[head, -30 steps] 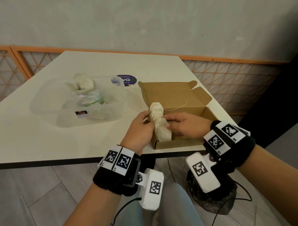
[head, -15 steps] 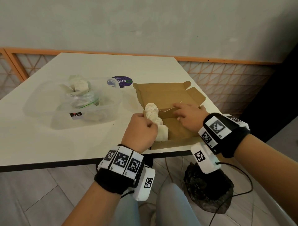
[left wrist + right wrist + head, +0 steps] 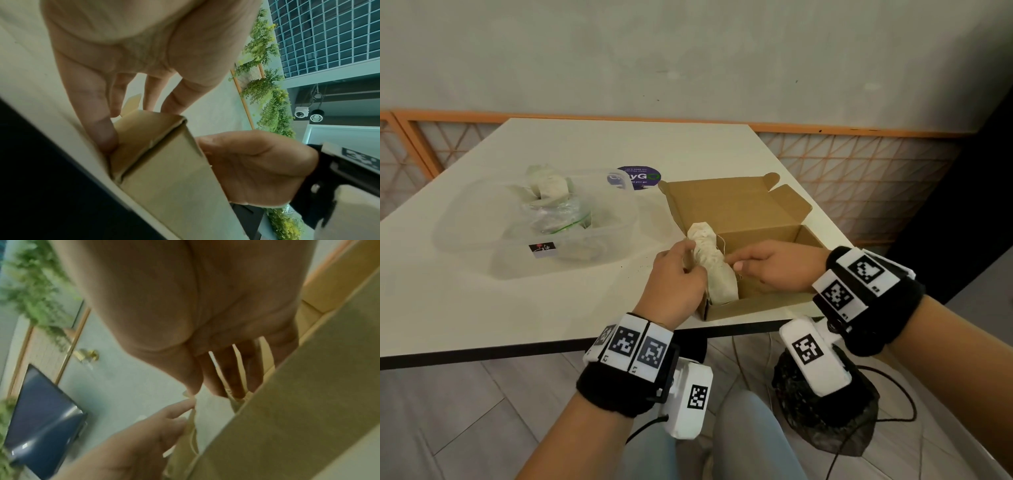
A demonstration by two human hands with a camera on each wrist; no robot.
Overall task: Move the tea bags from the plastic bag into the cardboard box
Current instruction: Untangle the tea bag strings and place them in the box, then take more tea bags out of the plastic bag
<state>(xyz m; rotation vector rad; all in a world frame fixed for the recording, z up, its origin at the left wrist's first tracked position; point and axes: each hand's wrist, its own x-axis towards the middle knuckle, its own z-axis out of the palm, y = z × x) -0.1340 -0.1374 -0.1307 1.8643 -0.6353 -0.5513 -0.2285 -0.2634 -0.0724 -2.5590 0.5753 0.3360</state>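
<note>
We see the left hand (image 3: 674, 274) gripping the left wall of the open cardboard box (image 3: 736, 212) (fingers curled over its edge). The right hand (image 3: 774, 265), fingers loosely extended, presses the row of tea bags (image 3: 712, 263) standing inside. More tea bags remain in the plastic bag (image 3: 554, 209).

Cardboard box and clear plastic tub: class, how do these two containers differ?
The cardboard box is brown and opaque; the clear plastic tub is see-through. The cardboard box sits at the table's near edge, with both hands at it; the tub sits further left, untouched. The box's lid stands open; the tub shows none. Both hold pale tea bags.
</note>
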